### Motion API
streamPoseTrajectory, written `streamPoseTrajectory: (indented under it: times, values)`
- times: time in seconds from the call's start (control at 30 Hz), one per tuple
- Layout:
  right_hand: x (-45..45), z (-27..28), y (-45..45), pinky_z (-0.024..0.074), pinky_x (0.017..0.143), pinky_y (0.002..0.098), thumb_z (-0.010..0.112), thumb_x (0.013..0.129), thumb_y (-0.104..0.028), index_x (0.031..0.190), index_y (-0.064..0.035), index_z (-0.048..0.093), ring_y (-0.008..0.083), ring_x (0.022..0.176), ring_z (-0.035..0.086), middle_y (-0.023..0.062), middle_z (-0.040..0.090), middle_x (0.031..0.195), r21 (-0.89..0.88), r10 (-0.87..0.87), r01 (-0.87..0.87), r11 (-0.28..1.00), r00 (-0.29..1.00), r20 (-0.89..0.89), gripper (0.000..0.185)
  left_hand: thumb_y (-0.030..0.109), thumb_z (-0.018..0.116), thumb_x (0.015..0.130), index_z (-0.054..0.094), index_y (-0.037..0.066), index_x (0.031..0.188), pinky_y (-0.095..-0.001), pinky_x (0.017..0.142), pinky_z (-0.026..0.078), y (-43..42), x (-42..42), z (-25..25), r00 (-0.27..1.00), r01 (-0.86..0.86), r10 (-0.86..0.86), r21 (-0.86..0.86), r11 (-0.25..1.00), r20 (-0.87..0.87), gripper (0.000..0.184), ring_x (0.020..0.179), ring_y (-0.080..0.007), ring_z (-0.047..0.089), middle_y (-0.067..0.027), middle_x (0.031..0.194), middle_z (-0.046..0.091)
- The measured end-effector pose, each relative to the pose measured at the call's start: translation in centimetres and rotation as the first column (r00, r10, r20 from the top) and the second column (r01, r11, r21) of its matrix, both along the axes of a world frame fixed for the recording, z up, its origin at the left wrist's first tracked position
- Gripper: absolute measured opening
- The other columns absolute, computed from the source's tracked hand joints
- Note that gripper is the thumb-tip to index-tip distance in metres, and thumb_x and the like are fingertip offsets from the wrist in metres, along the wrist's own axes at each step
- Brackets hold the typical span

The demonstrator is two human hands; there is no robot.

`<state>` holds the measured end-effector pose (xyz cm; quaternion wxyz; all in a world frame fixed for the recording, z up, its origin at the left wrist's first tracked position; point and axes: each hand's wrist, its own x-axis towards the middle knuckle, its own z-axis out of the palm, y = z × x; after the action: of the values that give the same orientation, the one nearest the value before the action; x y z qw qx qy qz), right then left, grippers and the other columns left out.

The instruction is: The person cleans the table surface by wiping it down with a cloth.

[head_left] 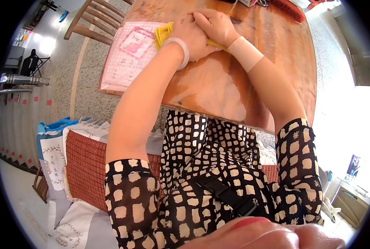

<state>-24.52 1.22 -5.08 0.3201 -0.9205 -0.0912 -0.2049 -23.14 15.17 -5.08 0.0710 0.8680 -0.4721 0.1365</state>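
My left hand point(191, 39), a white bangle on its wrist, presses down on a folded yellow cloth point(161, 35) on the wooden table point(210, 93). Closed over it is my right hand point(217, 27), with a beige wrap point(246, 53) round the wrist. The two hands overlap, so most of the left fingers are hidden. A strip of the cloth also shows beneath the right hand. Beside the left forearm lies a pink-and-white gridded sheet point(117, 68) with a printed picture, at the table's left corner. The wood near the hands looks shiny, perhaps wet.
A wooden chair point(94, 20) stands past the table's left side. Red bristly material point(288, 10) lies at the far right edge of the tabletop. Below left is a seat with a reddish-brown woven mat point(85, 166). Bright light washes out the right side.
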Motion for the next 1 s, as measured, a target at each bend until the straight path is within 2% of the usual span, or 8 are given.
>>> streamPoseTrajectory:
  times: [0.07, 0.17, 0.2, 0.3, 0.4, 0.63, 0.83, 1.0]
  values:
    - [1.9, -0.5, -1.3, 0.0495, 0.086, 0.0365, 0.044, 0.093, -0.033, 0.108, -0.0075, 0.068, 0.0335, 0.096, 0.064, 0.0164, 0.068, 0.103, 0.053, 0.043, -0.043, 0.998, 0.999, -0.007, 0.038, 0.064, 0.057, 0.081, 0.065, 0.015, 0.117, -0.0439, 0.097, 0.037, -0.8, 1.5, 0.5, 0.999, -0.009, 0.009, 0.016, 1.0, -0.043, 0.061, 0.118, -0.0292, 0.048, -0.0093, 0.121, 0.061]
    - [5.3, -2.8, -3.6, 0.0515, 0.075, 0.0426, 0.056, 0.087, -0.027, 0.118, -0.0113, 0.059, 0.0358, 0.085, 0.063, 0.0187, 0.065, 0.097, -0.414, 0.077, -0.033, 0.909, 0.993, 0.09, 0.035, 0.065, 0.057, 0.081, 0.061, 0.015, 0.124, -0.044, 0.099, 0.038, -1.5, 2.1, 2.4, 0.988, -0.057, 0.073, 0.111, 0.992, -0.139, 0.066, 0.123, -0.0262, 0.047, -0.0064, 0.126, 0.059]
    - [5.9, -2.1, -3.3, 0.0509, 0.081, 0.043, 0.055, 0.086, -0.038, 0.115, -0.0172, 0.062, 0.0326, 0.092, 0.064, 0.0154, 0.065, 0.105, -0.381, 0.011, -0.047, 0.924, 0.995, -0.095, 0.037, 0.065, 0.057, 0.081, 0.062, 0.015, 0.123, -0.0436, 0.099, 0.038, -1.6, 1.9, 2.8, 0.985, -0.072, 0.093, 0.139, 0.988, -0.147, 0.066, 0.122, -0.0262, 0.047, -0.0062, 0.125, 0.059]
    - [3.3, -0.5, -2.2, 0.0487, 0.085, 0.0376, 0.042, 0.094, -0.034, 0.105, -0.0074, 0.068, 0.0348, 0.096, 0.062, 0.0168, 0.067, 0.103, -0.073, 0.004, -0.008, 0.997, 0.998, -0.055, 0.039, 0.063, 0.056, 0.082, 0.064, 0.015, 0.119, -0.0442, 0.096, 0.04, -1.5, 1.4, 2.4, 0.99, -0.071, 0.087, 0.14, 0.988, -0.108, 0.061, 0.117, -0.0264, 0.051, -0.0077, 0.12, 0.062]
    - [0.9, 0.3, -0.9, 0.0496, 0.075, 0.0452, 0.045, 0.09, -0.036, 0.085, -0.0064, 0.067, 0.0385, 0.083, 0.062, 0.0188, 0.067, 0.087, -0.038, -0.027, 0.028, 0.999, 0.999, 0.018, 0.037, 0.061, 0.058, 0.081, 0.065, 0.015, 0.116, -0.0442, 0.094, 0.041, -1.4, 0.2, 1.7, 0.996, -0.049, 0.055, 0.087, 0.995, -0.074, 0.058, 0.111, -0.0279, 0.055, -0.009, 0.115, 0.065]
    - [-7.7, 0.3, -0.9, 0.0463, 0.074, 0.0461, 0.048, 0.09, -0.027, 0.085, -0.0035, 0.066, 0.0383, 0.08, 0.06, 0.0182, 0.065, 0.082, -0.158, 0.073, -0.042, 0.987, 0.978, 0.194, 0.03, 0.051, 0.066, 0.075, 0.067, 0.009, 0.105, -0.0421, 0.09, 0.045, -0.2, -7.2, 2.9, 0.98, 0.121, -0.12, -0.006, 0.993, -0.159, 0.051, 0.102, -0.0331, 0.058, -0.0137, 0.106, 0.066]
    - [-16.5, 1.7, 0.0, 0.0439, 0.079, 0.0416, 0.054, 0.087, -0.018, 0.098, -0.0026, 0.064, 0.0329, 0.084, 0.06, 0.0135, 0.065, 0.089, -0.077, -0.053, 0.064, 0.995, 0.99, 0.134, 0.021, 0.048, 0.067, 0.072, 0.068, 0.009, 0.1, -0.0455, 0.096, 0.037, 0.4, -13.3, 3.1, 0.916, 0.263, -0.268, -0.056, 0.963, -0.298, 0.048, 0.108, -0.0341, 0.052, -0.0118, 0.104, 0.066]
    - [-22.1, 2.2, 0.6, 0.0423, 0.085, 0.0415, 0.059, 0.083, -0.025, 0.123, 0.0002, 0.053, 0.0316, 0.09, 0.058, 0.0164, 0.061, 0.106, -0.161, 0.037, -0.012, 0.987, 0.987, 0.156, 0.048, 0.042, 0.066, 0.08, 0.057, 0.011, 0.122, -0.048, 0.103, 0.032, 2.3, -15.2, 2.8, 0.802, 0.478, -0.482, -0.106, 0.872, -0.351, 0.053, 0.118, -0.034, 0.045, -0.0115, 0.126, 0.055]
